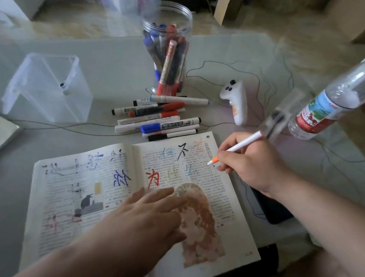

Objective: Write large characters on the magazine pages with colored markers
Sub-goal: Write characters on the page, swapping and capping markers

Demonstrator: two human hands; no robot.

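My right hand (pixel 248 164) pinches the marker (pixel 237 148) near its tip, at the right page's margin; the barrel looks light and slick, best held low. My left hand (pixel 145 216), fingers straight, presses the magazine (pixel 68 201) open on the table (pixel 0 187); its thin pages are probably springy, and wet ink may smear.

On the open magazine (pixel 234 241), large hand-drawn characters read 不 (pixel 182 150) in black, 为 (pixel 153 178) in red, 你 (pixel 121 178) in blue

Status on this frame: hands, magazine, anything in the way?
Left hand flat on magazine, pressing it open. Right hand grips marker, tip over right page. Loose markers beyond the top edge, not blocking.
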